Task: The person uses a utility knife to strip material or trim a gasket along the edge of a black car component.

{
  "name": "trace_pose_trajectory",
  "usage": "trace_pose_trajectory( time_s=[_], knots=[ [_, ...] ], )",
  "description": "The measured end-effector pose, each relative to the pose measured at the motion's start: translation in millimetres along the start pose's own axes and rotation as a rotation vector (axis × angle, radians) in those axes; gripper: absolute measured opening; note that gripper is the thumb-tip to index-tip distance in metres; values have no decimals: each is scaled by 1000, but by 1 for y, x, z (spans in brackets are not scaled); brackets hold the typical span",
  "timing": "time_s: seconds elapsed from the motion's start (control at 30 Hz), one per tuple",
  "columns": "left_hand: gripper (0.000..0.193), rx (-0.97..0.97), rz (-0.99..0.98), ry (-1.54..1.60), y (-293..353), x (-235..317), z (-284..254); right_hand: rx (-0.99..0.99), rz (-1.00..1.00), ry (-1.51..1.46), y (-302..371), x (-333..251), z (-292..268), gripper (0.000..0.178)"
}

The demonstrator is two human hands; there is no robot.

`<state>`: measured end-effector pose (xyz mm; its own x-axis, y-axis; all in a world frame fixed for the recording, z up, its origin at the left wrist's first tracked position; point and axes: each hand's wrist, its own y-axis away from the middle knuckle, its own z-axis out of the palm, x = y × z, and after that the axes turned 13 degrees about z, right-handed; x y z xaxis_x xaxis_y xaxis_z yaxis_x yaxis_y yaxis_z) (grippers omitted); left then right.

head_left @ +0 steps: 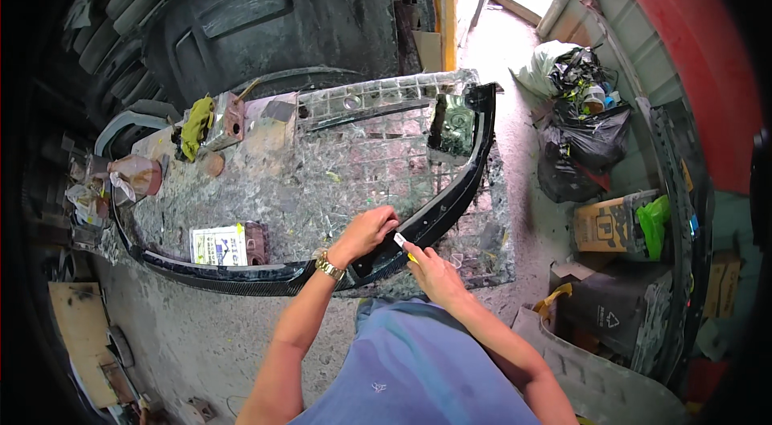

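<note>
A long curved black car bumper lip (438, 214), with a woven-looking surface along its front, lies around the near and right sides of a stained work table (378, 160). My left hand (368, 234), below a metal wristwatch (328, 266), is over the lip with its fingers curled together. Whatever those fingers pinch is hidden. Close by on the right, my right hand (437, 274) grips a small yellow-handled tool (412, 254). The tool's pale tip points at the lip; its exact kind is too small to tell.
A printed rectangular tin (219, 246) sits inside the lip's curve. A yellow-green cloth (197, 127) and tub (135, 177) stand farther left. Black rubbish bags (583, 143) and a cardboard box (607, 225) are on the right floor. A dark car bonnet (265, 23) leans behind.
</note>
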<state>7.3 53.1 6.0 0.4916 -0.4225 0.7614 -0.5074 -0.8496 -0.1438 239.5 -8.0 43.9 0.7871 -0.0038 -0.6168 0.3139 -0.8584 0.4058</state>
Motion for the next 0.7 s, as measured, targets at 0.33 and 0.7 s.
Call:
trace_pose_trajectory(
  time_s=[0.33,0.7],
  knots=[
    [18,122,-85,-109,1,14,6,63,-14,2,1,-3,8,47],
    [17,144,-52,-167,-3,17,7,52,-9,-37,-1,-4,8,43]
  ],
)
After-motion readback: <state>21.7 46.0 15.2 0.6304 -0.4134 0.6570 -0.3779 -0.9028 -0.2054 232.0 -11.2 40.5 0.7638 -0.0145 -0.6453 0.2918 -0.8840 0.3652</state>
